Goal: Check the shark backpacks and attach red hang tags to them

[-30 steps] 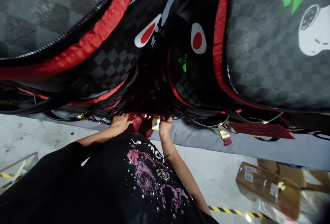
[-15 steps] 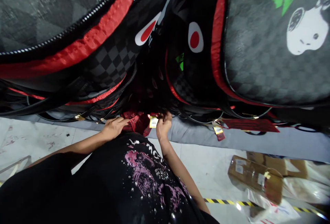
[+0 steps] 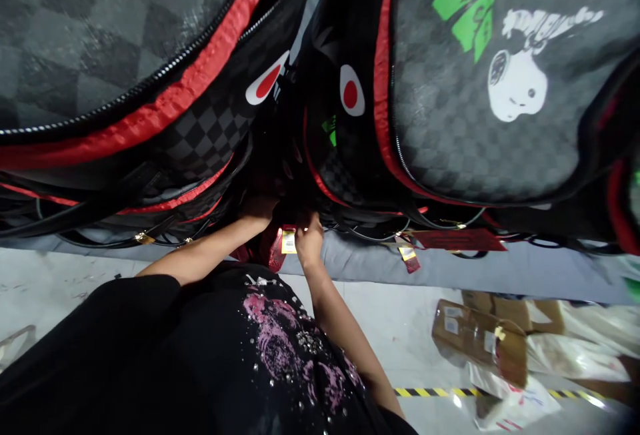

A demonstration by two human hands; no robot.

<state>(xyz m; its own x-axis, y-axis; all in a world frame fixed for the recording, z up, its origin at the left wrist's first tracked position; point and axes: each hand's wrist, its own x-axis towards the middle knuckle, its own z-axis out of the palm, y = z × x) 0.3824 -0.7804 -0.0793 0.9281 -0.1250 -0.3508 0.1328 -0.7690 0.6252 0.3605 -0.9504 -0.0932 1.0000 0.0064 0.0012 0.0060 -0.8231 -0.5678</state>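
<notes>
Two black and grey checkered bags with red trim, the left bag [image 3: 205, 135] and the right bag [image 3: 440, 135], stand side by side. My left hand [image 3: 263, 211] reaches into the dark gap between them, its fingers hidden in shadow. My right hand [image 3: 310, 238] is at the front of the gap with its fingers curled closed; what they hold, if anything, is hidden. Just left of it hangs a yellow and white tag [image 3: 289, 241] against a shiny dark red piece [image 3: 274, 251], whose kind I cannot tell.
The bags rest on a grey padded surface [image 3: 370, 261]. Another yellow tag [image 3: 407, 253] and a flat dark red piece [image 3: 460, 240] hang at the right bag. Cardboard boxes [image 3: 467, 335] and white plastic bags [image 3: 515, 398] lie on the floor near black-and-yellow tape [image 3: 425, 392].
My left hand has moved right and inward, from the red piece into the dark gap. My right hand stays beside the yellow tag. The view has shifted to the right.
</notes>
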